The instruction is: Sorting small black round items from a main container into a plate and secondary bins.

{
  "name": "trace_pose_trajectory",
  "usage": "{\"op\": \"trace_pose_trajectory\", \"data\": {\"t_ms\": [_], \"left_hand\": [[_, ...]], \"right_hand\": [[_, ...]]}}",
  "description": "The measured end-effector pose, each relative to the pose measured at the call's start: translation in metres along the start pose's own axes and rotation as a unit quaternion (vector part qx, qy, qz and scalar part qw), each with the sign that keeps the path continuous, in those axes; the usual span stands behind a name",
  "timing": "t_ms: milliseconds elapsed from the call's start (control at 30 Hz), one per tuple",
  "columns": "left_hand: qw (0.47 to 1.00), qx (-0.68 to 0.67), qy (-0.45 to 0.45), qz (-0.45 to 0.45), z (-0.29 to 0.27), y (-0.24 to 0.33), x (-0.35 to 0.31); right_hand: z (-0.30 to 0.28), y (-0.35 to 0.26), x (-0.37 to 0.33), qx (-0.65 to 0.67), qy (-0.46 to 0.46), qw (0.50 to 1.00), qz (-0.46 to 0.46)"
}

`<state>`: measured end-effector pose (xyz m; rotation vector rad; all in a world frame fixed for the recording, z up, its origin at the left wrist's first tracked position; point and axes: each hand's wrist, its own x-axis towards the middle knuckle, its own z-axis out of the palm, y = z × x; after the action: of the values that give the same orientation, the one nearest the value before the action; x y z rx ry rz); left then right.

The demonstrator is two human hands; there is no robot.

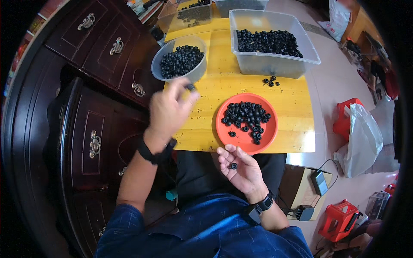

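My left hand (170, 114), smeared a little by motion, is beside the round clear tub (158, 71). A small black ring-shaped part (189, 87) is pinched at its fingertips. My right hand (244, 172) is palm up with fingers curled, below the near rim of the red plate (272, 135). Another black ring-shaped part (233, 166) rests in these curled fingers. Many like parts (245, 112) lie loose on the plate. The round tub holds a heap of the same black parts (183, 60).
A large clear bin (275, 64) of black parts stands at the back of the yellow table (202, 124); several loose parts (271, 81) lie before it. Dark drawers (92, 142) line the left. Red stools (339, 221) and a plastic bag (365, 139) are on the right.
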<state>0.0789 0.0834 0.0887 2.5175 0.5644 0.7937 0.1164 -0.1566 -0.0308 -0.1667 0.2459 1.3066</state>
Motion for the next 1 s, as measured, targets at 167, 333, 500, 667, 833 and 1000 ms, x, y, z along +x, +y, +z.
{"op": "trace_pose_trajectory", "data": {"t_ms": [167,333,500,667,833,1000], "left_hand": [[0.998,-0.068,0.004,0.004,-0.011,0.007,0.0],[0.954,-0.134,-0.268,-0.026,0.006,0.059,-0.077],[0.973,-0.092,-0.198,0.071,0.034,0.059,-0.121],[0.975,-0.098,-0.186,0.068,0.03,0.055,-0.124],[0.985,-0.096,-0.13,0.058,0.013,0.052,-0.12],[0.984,-0.113,-0.117,0.079,0.011,0.047,-0.127]], "right_hand": [[0.023,-0.006,-0.002,-0.015,0.009,0.999,-0.039],[0.011,-0.009,0.005,-0.009,-0.038,0.997,-0.068],[0.026,0.003,0.004,-0.04,-0.017,0.996,-0.077],[0.032,0.009,-0.002,-0.091,0.002,0.992,-0.083],[0.016,0.014,-0.008,-0.233,0.004,0.967,-0.098],[0.008,0.013,-0.007,-0.249,-0.022,0.965,-0.076]]}}
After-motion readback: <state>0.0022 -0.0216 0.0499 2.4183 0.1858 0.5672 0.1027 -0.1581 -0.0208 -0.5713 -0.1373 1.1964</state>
